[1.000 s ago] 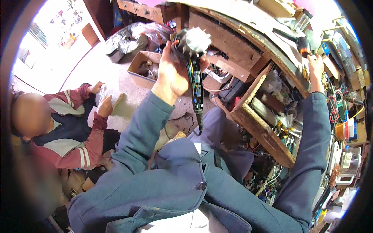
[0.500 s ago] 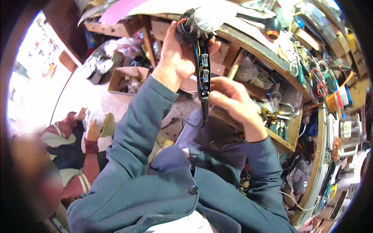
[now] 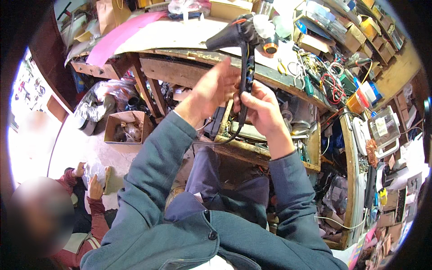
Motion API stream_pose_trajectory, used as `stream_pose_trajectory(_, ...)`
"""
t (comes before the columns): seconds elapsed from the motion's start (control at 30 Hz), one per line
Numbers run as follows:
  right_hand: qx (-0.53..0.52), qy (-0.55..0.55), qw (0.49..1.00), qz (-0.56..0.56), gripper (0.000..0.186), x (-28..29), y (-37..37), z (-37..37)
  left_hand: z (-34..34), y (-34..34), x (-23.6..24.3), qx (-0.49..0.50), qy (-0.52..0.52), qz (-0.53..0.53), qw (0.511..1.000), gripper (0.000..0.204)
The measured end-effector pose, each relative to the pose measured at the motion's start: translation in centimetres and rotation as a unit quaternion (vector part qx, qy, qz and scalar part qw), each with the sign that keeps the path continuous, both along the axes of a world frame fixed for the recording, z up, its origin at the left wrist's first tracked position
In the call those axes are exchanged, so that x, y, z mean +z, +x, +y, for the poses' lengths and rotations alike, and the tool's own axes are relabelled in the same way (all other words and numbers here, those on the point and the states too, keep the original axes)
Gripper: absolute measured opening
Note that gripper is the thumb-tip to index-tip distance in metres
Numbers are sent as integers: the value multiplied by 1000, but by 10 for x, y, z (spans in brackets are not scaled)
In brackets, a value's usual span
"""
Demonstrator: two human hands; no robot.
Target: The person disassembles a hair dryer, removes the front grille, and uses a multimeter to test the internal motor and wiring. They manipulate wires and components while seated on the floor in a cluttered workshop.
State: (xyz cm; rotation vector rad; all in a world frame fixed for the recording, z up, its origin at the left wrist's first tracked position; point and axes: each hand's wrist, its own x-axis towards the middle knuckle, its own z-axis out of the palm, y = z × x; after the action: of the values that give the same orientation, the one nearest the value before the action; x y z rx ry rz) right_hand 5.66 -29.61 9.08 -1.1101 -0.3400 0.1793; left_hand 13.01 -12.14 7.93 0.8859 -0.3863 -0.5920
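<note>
A black hair dryer (image 3: pixel 230 35) with a whitish fan part (image 3: pixel 263 28) is held upright, its handle (image 3: pixel 248 72) opened to show wires and small parts, its cord looping down. My right hand (image 3: pixel 261 105) grips the lower handle, thumb across it near the cord's end. My left hand (image 3: pixel 211 90), blurred, has its fingers stretched out beside the handle; whether the fingertips touch it I cannot tell.
Ahead is a cluttered workbench (image 3: pixel 175 38) with a pink sheet (image 3: pixel 112 33), pliers (image 3: pixel 282 67) and coiled wires. Below are an open wooden drawer (image 3: pixel 270 146) and a cardboard box (image 3: pixel 123 130). A co-worker (image 3: pixel 78 229) at lower left holds a pale crumpled thing (image 3: pixel 95 168).
My right hand has come from the bench at right onto the dryer's handle. My left hand has loosened from the dryer and dropped lower. The view has shifted, showing more bench.
</note>
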Motion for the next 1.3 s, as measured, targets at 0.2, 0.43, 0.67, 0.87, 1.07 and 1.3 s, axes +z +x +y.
stream_pose_trajectory(0.2, -8, 139, 990, 25, 22, -23, 51, -4, 23, -28, -46, -57, 111, 13, 992, 59)
stream_pose_trajectory(0.43, -33, 252, 966, 42, 19, -57, 89, -1, 70, -34, -83, 30, 324, -220, 920, 21)
stream_pose_trajectory(0.67, -159, 153, 972, 80, 15, -54, 92, 7, 143, -52, -182, 81, 503, -245, 825, 16)
stream_pose_trajectory(0.87, -227, 79, 969, 62, 15, -53, 95, 13, 178, -95, -266, 110, 505, -156, 842, 15)
stream_pose_trajectory(1.07, -269, -51, 959, 80, 28, -58, 93, 14, 188, -109, -286, 207, 469, -48, 857, 15)
stream_pose_trajectory(1.3, -274, 85, 942, 172, 38, -62, 20, 56, 210, -93, -212, 359, 323, -87, 871, 17)
